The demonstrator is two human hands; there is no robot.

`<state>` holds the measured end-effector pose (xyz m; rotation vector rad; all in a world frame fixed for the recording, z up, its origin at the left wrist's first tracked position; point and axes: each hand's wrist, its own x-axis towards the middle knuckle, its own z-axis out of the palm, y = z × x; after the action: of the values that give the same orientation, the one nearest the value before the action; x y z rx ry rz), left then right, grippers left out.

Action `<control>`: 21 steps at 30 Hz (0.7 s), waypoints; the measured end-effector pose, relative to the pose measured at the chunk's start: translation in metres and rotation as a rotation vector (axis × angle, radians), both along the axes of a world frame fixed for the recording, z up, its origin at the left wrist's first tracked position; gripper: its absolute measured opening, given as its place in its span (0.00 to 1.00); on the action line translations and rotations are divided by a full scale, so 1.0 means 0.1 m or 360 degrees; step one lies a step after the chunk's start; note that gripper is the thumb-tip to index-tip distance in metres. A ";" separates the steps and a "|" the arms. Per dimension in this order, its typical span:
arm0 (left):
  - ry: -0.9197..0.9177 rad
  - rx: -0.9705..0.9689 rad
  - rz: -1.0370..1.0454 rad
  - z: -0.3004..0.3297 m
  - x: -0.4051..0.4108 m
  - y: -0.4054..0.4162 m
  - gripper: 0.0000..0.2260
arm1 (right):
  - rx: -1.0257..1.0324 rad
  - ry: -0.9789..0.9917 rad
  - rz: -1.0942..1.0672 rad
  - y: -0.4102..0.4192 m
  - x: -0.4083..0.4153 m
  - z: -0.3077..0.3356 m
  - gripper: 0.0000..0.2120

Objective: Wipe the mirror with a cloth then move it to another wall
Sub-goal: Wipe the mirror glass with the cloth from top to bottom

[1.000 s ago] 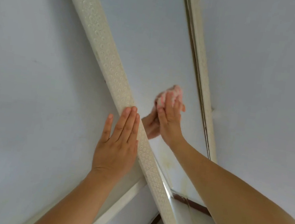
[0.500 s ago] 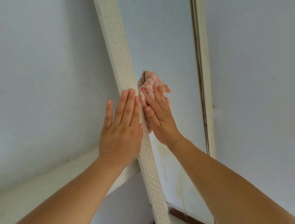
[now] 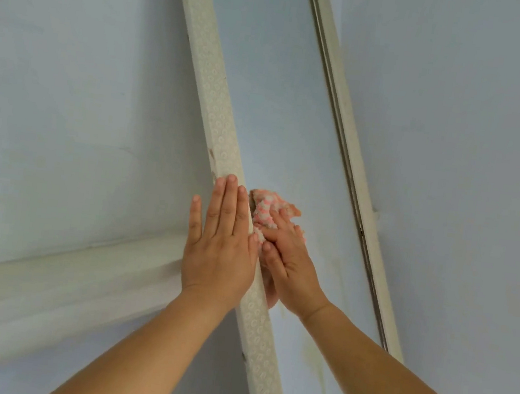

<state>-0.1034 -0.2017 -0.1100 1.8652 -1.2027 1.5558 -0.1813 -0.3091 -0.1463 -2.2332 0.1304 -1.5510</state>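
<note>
A tall mirror point(image 3: 273, 106) in a cream embossed frame point(image 3: 212, 92) leans against a pale blue wall. My left hand point(image 3: 219, 241) lies flat, fingers together, on the frame's left rail. My right hand point(image 3: 290, 262) presses a bunched pink-and-white cloth point(image 3: 265, 209) against the glass, right beside the left rail. The cloth shows above my fingers; the rest is hidden under the palm. Yellowish streaks mark the glass point(image 3: 315, 351) below my right wrist.
A cream moulding strip point(image 3: 56, 273) runs along the wall at the left, behind the mirror frame. The mirror's right rail point(image 3: 351, 136) stands close to the blue wall point(image 3: 466, 189) on the right.
My right hand with the cloth has slid from the glass's middle to its left edge and slightly down. The left hand stays on the frame. The view has shifted.
</note>
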 end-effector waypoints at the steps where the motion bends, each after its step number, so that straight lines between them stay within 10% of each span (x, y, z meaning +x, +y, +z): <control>1: -0.0002 -0.0002 0.0011 -0.05 -0.02 0.00 0.29 | -0.0012 0.0004 -0.0022 -0.01 -0.01 -0.13 0.21; 11: -0.0012 0.0028 0.0043 -0.41 -0.16 0.03 0.30 | 0.0209 0.0120 -0.0036 0.27 -0.43 -1.31 0.15; 21: -0.0140 0.0129 0.0083 -0.22 -0.04 0.08 0.28 | -0.0033 0.0203 -0.0237 0.15 -0.13 -0.66 0.21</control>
<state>-0.1079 -0.1938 -0.1325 1.9108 -1.2832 1.6558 -0.1938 -0.2946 -0.2126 -2.3862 0.3262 -1.4889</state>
